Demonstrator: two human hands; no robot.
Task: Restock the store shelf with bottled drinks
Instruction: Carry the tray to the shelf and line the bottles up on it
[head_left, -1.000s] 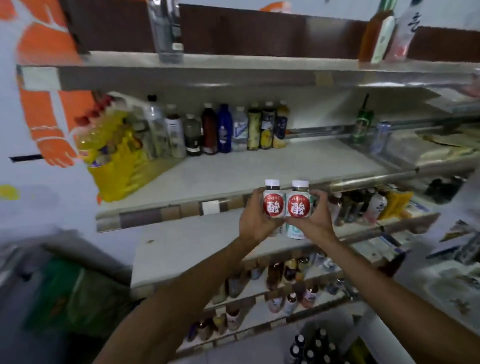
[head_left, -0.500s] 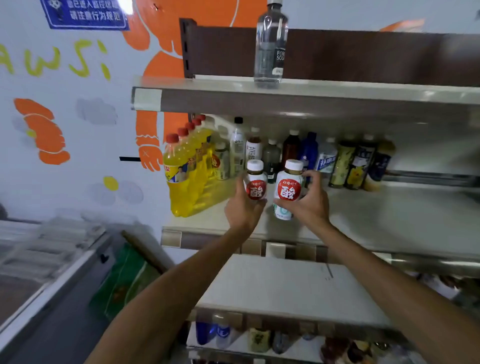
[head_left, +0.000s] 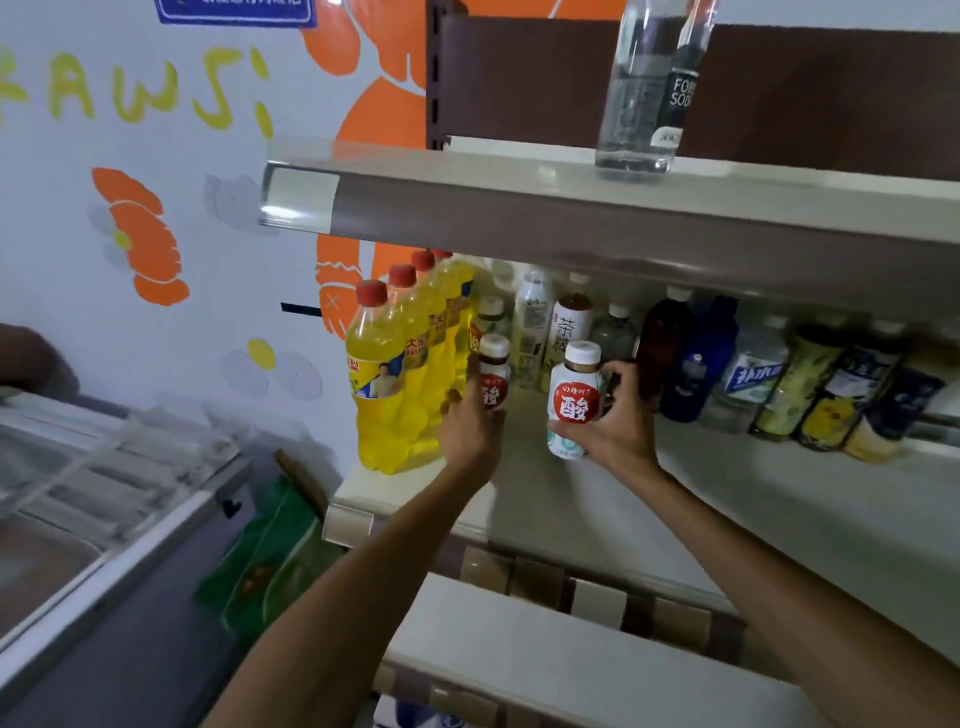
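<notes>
Now placing: two small bottles going onto the shelf beside the yellow soda multipack.

Your left hand (head_left: 470, 426) curls its fingers round the left red-labelled bottle (head_left: 492, 382), just right of the yellow soda multipack (head_left: 405, 374). Your right hand (head_left: 621, 426) wraps the right red-labelled bottle (head_left: 574, 402) further right of that pack, low over the shelf board (head_left: 727, 514); you cannot tell whether either base is down. Next, I judge, stand both upright ahead of the mixed bottle row (head_left: 670, 353) behind the pack, then release gently. Half a second ago the bottles sat closer together and nearer you; they have parted and gone deeper.
</notes>
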